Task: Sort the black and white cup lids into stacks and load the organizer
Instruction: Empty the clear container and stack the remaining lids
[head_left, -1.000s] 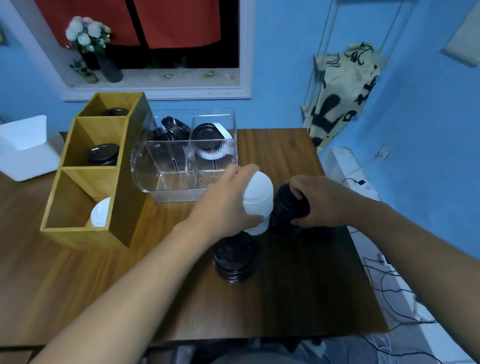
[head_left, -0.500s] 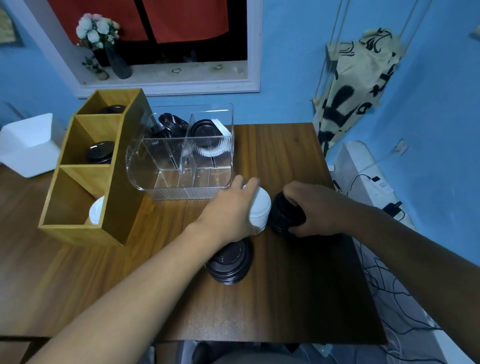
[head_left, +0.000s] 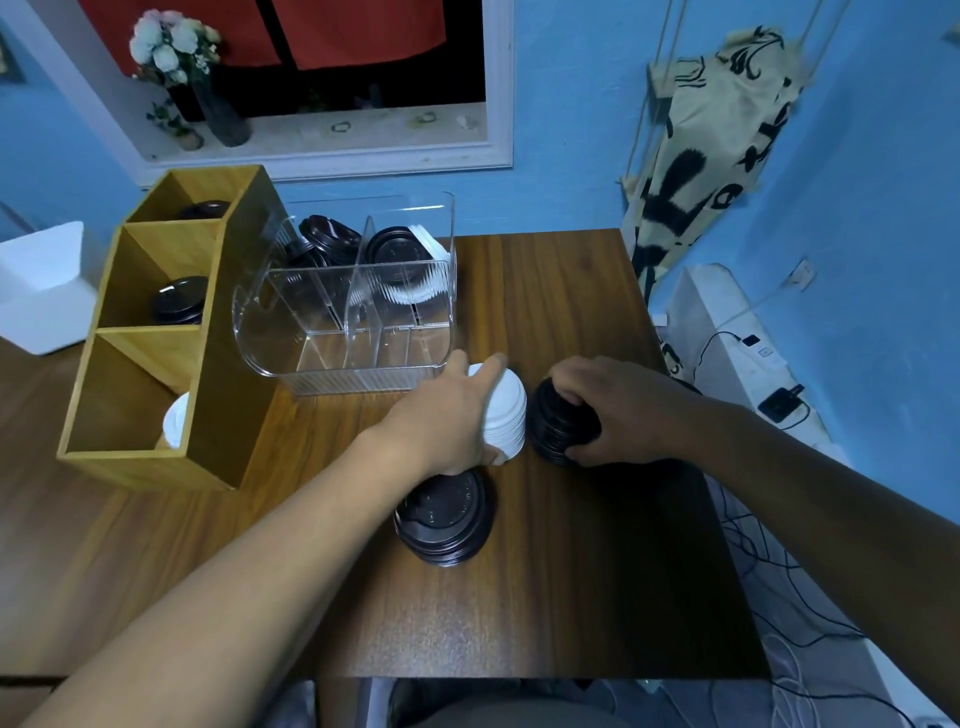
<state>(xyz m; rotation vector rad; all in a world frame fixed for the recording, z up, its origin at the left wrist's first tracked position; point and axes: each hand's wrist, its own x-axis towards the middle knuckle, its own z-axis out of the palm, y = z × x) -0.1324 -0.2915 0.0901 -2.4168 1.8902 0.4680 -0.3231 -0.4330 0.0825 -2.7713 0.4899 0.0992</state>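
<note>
My left hand (head_left: 447, 415) grips a stack of white lids (head_left: 506, 415) standing on the table in front of the clear organizer (head_left: 353, 364). Right beside it, my right hand (head_left: 618, 410) wraps a stack of black lids (head_left: 556, 431). A second stack of black lids (head_left: 447, 519) rests on the table just below my left wrist. The clear organizer holds black lids (head_left: 332, 239) at the back left and black and white lids (head_left: 405, 265) at the back right; its front compartments look empty. The wooden organizer (head_left: 218, 374) holds black lids (head_left: 179, 301) in its middle cell and white lids (head_left: 176, 421) in the near one.
A white box (head_left: 41, 286) sits at the far left. The table's right edge (head_left: 691, 467) drops to a white appliance (head_left: 727, 332) and cables (head_left: 769, 571) on the floor. A vase of flowers (head_left: 176, 57) stands on the window sill.
The white stack in my left hand has come down from a raised tilt onto the table. My right hand stays on the black stack. The camera has tilted slightly.
</note>
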